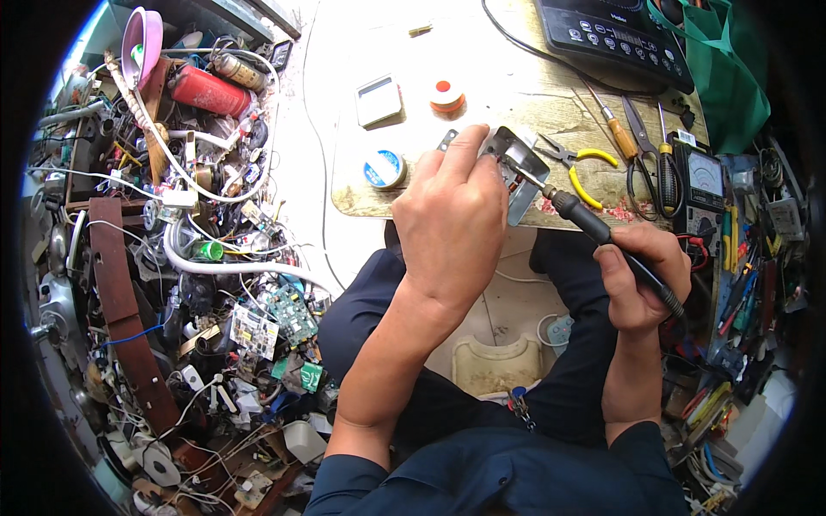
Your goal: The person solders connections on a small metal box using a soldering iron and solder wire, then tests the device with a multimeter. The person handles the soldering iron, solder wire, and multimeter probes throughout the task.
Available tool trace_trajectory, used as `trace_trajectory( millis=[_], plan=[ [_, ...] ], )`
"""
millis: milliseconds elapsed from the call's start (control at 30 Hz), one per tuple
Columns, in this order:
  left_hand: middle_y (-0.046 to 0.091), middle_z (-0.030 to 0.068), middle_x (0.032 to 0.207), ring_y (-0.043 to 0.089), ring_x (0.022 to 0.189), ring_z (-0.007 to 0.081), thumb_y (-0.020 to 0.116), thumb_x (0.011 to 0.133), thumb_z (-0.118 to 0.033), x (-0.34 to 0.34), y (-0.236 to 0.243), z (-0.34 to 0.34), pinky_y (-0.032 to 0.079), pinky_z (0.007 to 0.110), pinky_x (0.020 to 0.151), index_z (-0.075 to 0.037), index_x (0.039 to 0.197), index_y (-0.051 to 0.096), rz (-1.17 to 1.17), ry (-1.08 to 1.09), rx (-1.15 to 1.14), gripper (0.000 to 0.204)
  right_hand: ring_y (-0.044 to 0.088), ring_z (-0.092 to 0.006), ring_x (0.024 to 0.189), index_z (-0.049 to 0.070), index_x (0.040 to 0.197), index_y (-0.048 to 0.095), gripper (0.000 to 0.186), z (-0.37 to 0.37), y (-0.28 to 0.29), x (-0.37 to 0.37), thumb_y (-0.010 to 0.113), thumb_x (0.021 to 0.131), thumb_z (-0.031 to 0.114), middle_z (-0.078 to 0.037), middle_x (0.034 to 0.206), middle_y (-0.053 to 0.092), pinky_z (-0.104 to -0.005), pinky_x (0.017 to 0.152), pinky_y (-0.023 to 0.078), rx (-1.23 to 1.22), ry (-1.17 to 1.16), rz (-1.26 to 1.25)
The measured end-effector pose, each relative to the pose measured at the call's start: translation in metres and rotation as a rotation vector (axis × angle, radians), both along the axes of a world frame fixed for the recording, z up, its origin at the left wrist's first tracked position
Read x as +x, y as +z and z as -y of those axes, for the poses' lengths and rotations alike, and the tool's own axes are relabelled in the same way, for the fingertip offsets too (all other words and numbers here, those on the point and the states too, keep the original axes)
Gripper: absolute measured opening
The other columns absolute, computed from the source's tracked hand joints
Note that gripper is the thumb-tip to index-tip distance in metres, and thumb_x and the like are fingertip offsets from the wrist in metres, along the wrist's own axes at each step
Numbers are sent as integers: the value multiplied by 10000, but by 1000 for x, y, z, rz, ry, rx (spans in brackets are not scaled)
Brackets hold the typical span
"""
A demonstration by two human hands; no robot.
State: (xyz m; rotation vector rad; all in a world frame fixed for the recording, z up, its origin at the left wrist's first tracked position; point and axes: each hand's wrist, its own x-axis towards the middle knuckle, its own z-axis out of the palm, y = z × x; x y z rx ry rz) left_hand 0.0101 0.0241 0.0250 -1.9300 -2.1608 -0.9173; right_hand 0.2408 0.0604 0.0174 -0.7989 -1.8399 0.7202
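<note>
My right hand (644, 279) grips a soldering iron (587, 220) by its dark handle. The iron's metal tip points up and left into a small open grey casing (527, 199) at the table's near edge. Over the casing's left side, my left hand (452, 211) has its fingers curled in a pinch. What those fingers hold is hidden behind the hand. Left of that hand stands a round blue-and-white tin (384, 168). Beyond it are an orange-and-white spool (446, 96) and a square white-framed box (379, 101). Yellow-handled pliers (594, 156) lie just right of the casing.
On the wooden table's right side lie a wooden-handled screwdriver (621, 138), scissors (638, 133) and an analog multimeter (704, 181). A black induction cooker (602, 34) and green bag (727, 73) stand behind. Cables, circuit boards (291, 311) and a red cylinder (209, 92) crowd the left.
</note>
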Motion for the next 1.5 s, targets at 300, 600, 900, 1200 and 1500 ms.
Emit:
trace_trajectory(
  millis=[300, 600, 900, 1200, 1500],
  plan=[
    [777, 82, 1221, 731, 913, 297, 788, 856, -50, 1, -2, 0, 589, 406, 812, -1, 970, 800, 0, 8, 23, 125, 741, -238, 736, -2, 1020, 734, 232, 8, -11, 10, 834, 812, 28, -155, 890, 767, -344, 746, 594, -83, -69, -86],
    [782, 82, 1201, 733, 915, 294, 786, 863, -56, 0, -3, 0, 591, 403, 815, -5, 965, 803, -4, 6, 24, 116, 597, -108, 597, -21, 1145, 613, 226, 10, -19, 9, 704, 941, 14, -139, 862, 686, -225, 540, 460, -217, -86, -353],
    [780, 72, 1184, 735, 912, 282, 780, 886, -78, 0, -2, 1, 593, 404, 796, -20, 952, 798, -39, 17, 2, 90, 641, -120, 686, -32, 1205, 623, 225, 1, -28, 17, 670, 1000, 48, -125, 983, 643, -189, 484, 435, -200, -19, -439],
    [782, 47, 1180, 741, 902, 254, 777, 910, -124, 0, 1, 2, 593, 380, 742, -46, 948, 798, -77, 28, -11, 90, 597, -120, 639, -23, 1234, 666, 269, -8, -33, 24, 737, 1014, 116, -144, 957, 676, -217, 500, 444, -286, 77, -633],
    [797, 76, 1175, 780, 896, 290, 768, 918, -101, -3, 9, 9, 608, 394, 760, -42, 1001, 802, 30, 0, 38, 108, 529, -103, 620, -2, 1291, 665, 305, -15, -38, 33, 746, 1038, 148, -136, 917, 702, -207, 579, 421, -459, 53, -830]
  ],
)
